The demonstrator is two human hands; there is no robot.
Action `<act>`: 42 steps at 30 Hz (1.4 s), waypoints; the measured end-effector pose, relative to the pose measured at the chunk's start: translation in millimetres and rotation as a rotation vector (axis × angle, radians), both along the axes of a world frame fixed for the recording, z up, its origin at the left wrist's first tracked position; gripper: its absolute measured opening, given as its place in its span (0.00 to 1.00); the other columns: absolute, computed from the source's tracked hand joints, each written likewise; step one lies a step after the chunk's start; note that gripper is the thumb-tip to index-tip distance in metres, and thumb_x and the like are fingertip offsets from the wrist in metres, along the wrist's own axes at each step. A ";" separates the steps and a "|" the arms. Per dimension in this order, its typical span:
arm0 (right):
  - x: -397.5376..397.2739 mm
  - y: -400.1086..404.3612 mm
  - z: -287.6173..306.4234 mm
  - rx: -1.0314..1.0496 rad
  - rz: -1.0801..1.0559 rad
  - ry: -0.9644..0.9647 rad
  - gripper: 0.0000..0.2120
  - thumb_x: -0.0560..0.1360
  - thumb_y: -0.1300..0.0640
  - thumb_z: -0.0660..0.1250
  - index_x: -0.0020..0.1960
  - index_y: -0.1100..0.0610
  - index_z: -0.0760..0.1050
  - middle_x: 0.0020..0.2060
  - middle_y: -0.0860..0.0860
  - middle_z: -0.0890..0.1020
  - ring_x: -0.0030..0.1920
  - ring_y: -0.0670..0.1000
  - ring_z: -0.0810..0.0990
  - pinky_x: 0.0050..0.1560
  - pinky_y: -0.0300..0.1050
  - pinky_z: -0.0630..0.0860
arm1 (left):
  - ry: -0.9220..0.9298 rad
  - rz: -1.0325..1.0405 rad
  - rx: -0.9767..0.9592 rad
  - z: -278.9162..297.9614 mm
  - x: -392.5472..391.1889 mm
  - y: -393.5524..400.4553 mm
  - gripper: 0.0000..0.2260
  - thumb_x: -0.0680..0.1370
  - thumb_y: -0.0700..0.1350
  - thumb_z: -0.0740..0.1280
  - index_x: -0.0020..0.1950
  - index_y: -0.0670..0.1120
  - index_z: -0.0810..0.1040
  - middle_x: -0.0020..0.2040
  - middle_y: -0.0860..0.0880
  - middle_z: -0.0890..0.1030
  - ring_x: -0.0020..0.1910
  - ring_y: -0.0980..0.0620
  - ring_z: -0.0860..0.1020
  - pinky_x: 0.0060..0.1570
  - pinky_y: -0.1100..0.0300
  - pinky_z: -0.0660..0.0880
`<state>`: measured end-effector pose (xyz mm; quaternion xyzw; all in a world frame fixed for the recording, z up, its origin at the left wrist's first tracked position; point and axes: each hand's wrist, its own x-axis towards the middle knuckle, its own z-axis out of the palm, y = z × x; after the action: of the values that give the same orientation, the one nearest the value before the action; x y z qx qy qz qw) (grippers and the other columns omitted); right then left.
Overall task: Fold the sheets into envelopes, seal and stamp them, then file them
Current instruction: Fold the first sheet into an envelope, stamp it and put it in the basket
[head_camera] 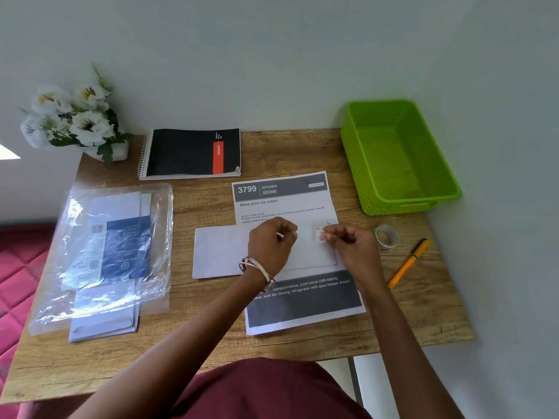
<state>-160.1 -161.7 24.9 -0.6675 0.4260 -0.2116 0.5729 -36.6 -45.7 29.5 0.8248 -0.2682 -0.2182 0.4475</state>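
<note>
**Stamp held over envelope on printed sheet**

A wooden bench (211,343) is seen carrying a green basket (402,189) at far right. A clear plastic pack (90,309) of envelopes is laid at left. A printed sheet (302,322) is headed "3799 KITCHEN" and "Make juice ice cubes". A black notebook (187,152) is marked "Luxor". A white envelope (217,252) is laid across the sheet. The left hand (270,243) is curled, pinching a thin white strip. A small stamp (319,235) is pinched by the right hand (351,243) over the envelope's right end.
</note>
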 end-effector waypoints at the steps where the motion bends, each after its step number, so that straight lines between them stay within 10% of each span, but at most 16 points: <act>1: 2.8 -4.0 -1.2 -0.019 0.014 0.017 0.05 0.71 0.65 0.72 0.46 0.60 0.82 0.42 0.51 0.85 0.43 0.46 0.82 0.43 0.30 0.75 | -0.042 -0.007 0.013 -3.4 0.5 -5.3 0.03 0.73 0.40 0.69 0.44 0.47 0.81 0.41 0.51 0.81 0.36 0.57 0.76 0.41 0.64 0.74; 15: 17.3 -22.1 -13.2 -0.192 0.165 0.167 0.06 0.74 0.65 0.68 0.46 0.58 0.83 0.40 0.47 0.83 0.43 0.39 0.80 0.52 0.42 0.77 | -0.143 0.063 0.117 -21.8 -13.6 -35.5 0.05 0.72 0.49 0.70 0.47 0.56 0.81 0.41 0.50 0.80 0.38 0.54 0.75 0.41 0.60 0.71; 26: 20.8 -21.3 -21.7 -0.427 0.220 0.263 0.08 0.72 0.67 0.67 0.45 0.57 0.83 0.44 0.53 0.85 0.47 0.55 0.82 0.50 0.57 0.78 | -0.236 0.112 0.218 -29.1 -19.7 -42.3 0.07 0.73 0.54 0.68 0.49 0.57 0.82 0.43 0.49 0.77 0.46 0.48 0.75 0.44 0.56 0.66; 42: 19.1 -19.9 -25.7 -0.578 0.267 0.361 0.14 0.74 0.69 0.64 0.56 0.60 0.80 0.52 0.59 0.75 0.54 0.59 0.74 0.54 0.52 0.74 | -0.345 0.122 0.274 -35.2 -25.9 -45.8 0.07 0.73 0.53 0.67 0.49 0.56 0.81 0.43 0.48 0.77 0.44 0.47 0.74 0.45 0.53 0.70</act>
<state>-141.0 -181.5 -0.8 -0.8782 0.3520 -0.1253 0.2987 -62.5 -91.5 -5.7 0.9176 -0.2583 -0.0810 0.2911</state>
